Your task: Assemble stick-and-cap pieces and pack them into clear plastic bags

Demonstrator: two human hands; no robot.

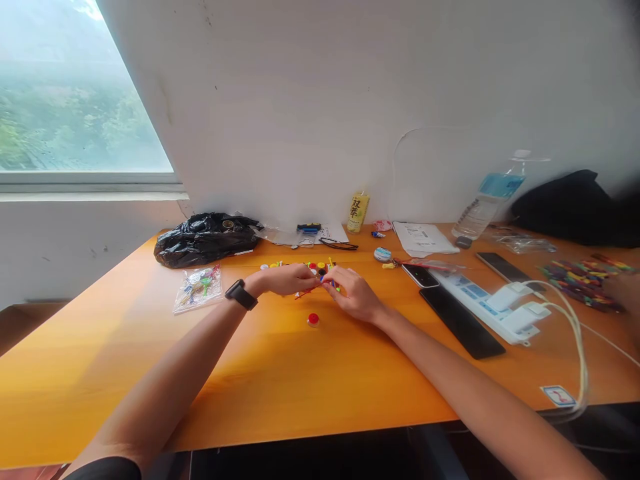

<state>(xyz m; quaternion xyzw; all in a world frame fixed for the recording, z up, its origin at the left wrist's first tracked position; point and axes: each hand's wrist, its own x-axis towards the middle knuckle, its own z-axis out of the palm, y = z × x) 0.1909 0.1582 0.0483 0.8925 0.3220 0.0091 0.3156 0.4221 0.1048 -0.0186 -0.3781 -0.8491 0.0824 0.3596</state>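
Observation:
My left hand (290, 279), with a dark watch (241, 294) on its wrist, reaches in from the left, fingers closed. My right hand (356, 295) meets it, thumb and fingertips pinched together. A small red bit shows where the fingertips meet, too small to name. A thin red stick-like piece (303, 293) shows just below my left fingers. Small coloured pieces (321, 266), white, yellow, red and black, lie behind and partly under both hands. Nearer me stands a small round piece with a red top (313, 320), apart from both hands.
On the left are a clear bag of coloured pieces (199, 288) and a black plastic bag (205, 239). A yellow drink carton (358, 213) stands by the wall. Rightward are phones (461, 323), a white power strip (483, 307), a tilted water bottle (487, 203) and another person's hand (623, 290).

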